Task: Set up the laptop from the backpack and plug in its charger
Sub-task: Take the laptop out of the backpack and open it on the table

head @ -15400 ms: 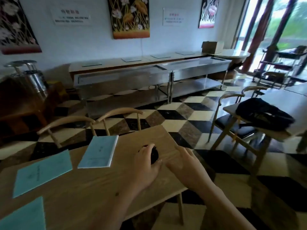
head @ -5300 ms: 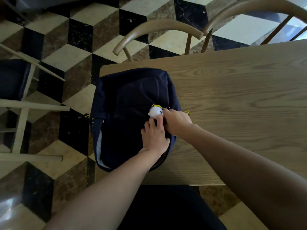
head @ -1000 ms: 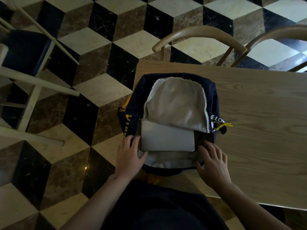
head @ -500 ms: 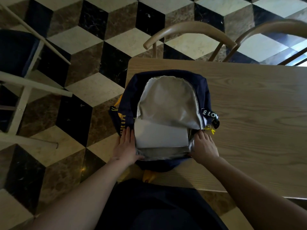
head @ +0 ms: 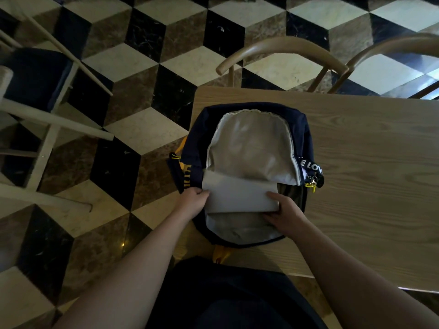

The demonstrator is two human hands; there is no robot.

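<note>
Head view: since a moment ago both hands have closed on the laptop (head: 240, 194), left hand (head: 192, 200) pinching its left edge, right hand (head: 283, 213) gripping the right corner. It now looks ready to slide out. It is a slim grey slab (lid shut), half inside the open backpack (head: 305, 131) on the table (head: 368, 186).

Your left hand (head: 193, 199) and right hand (head: 286, 216) grip the grey laptop (head: 240, 194) inside the open backpack (head: 306, 138) on the table (head: 368, 174).

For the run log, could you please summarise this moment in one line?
backpack open | laptop part out | left hand, right hand gripping
</note>
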